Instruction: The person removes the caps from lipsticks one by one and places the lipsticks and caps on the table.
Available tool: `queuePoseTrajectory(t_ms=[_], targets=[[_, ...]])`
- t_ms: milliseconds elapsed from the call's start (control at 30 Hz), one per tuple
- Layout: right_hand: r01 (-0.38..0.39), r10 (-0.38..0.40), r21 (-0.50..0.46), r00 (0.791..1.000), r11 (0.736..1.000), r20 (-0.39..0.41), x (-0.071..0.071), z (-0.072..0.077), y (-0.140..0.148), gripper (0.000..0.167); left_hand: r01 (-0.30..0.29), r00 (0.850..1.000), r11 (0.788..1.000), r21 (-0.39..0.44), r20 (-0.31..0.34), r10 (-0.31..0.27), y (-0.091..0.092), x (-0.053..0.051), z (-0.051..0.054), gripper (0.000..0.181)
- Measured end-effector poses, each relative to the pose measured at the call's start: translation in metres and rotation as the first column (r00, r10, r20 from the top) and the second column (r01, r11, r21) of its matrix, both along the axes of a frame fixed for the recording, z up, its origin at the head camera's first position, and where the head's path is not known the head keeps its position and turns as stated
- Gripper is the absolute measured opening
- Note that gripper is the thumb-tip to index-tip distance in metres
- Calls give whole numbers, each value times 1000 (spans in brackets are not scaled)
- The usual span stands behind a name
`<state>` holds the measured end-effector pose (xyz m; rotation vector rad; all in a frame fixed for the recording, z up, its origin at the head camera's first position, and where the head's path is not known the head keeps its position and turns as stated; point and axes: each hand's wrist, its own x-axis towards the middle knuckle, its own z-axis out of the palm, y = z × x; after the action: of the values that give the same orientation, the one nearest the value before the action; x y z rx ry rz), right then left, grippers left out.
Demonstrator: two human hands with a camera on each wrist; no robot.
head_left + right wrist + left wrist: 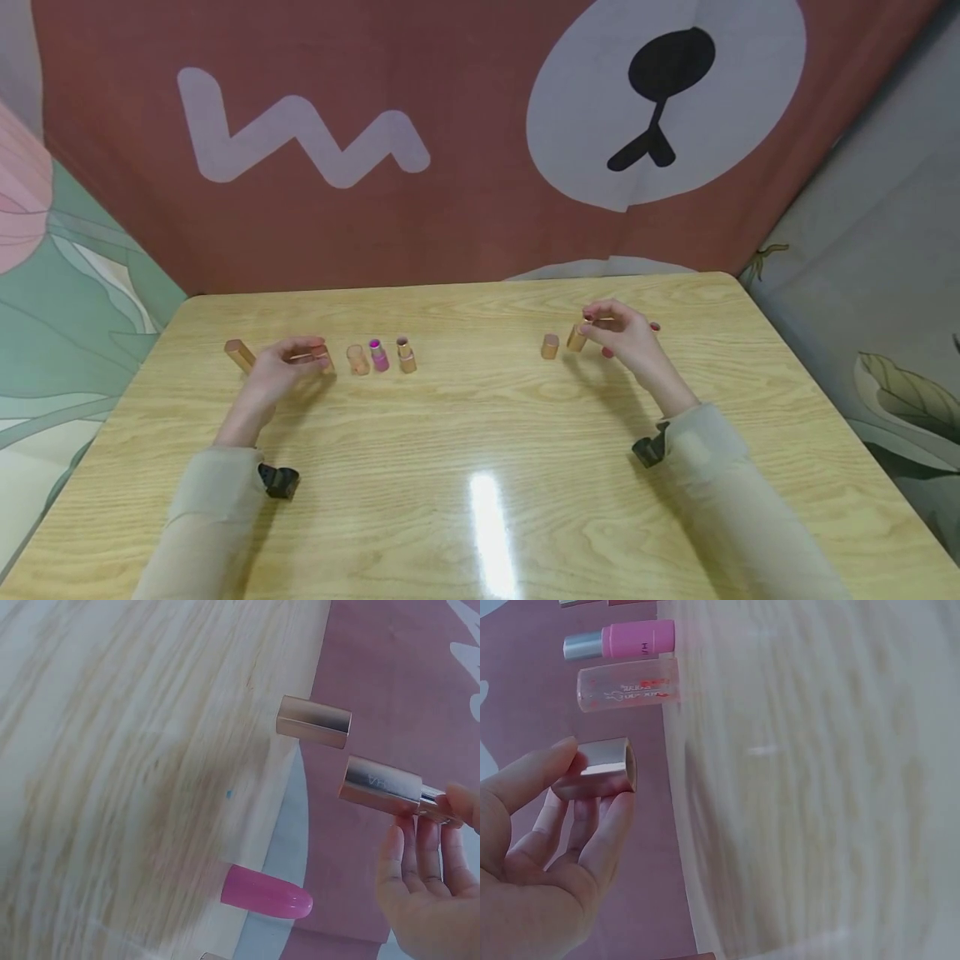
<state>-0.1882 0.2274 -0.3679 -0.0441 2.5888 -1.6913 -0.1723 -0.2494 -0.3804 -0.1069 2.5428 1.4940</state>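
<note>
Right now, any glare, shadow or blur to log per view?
Head: white glare streak on the near part of the table, soft shadows beside it; left wrist: bright highlight on the cap in the left hand, wood grain pale and smeared; right wrist: hazy, low contrast, lettering faint on the gold tube in the right hand.

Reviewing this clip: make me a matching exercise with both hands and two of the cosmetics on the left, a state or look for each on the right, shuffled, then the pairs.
1. Left hand
2. Right hand
3. Pink tube
4. See-through cap

A. Holds a gold tube by its narrow neck
B. Carries red and white print
C. Holds a gold cap
D. Has a silver neck

Pairs: 1-C, 2-A, 3-D, 4-B
</note>
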Motion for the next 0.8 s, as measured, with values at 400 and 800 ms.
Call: queuePoseTrajectory(t_ms=[400,800], targets=[[6,-6,4,1000,1000,21,-4,-3,1,42,48,999,999,11,17,-48,1,-4,-6,51],[40,-48,95,995,995,85,-10,-9,1,43,75,997,997,11,36,-75,5,-5,-7,48]])
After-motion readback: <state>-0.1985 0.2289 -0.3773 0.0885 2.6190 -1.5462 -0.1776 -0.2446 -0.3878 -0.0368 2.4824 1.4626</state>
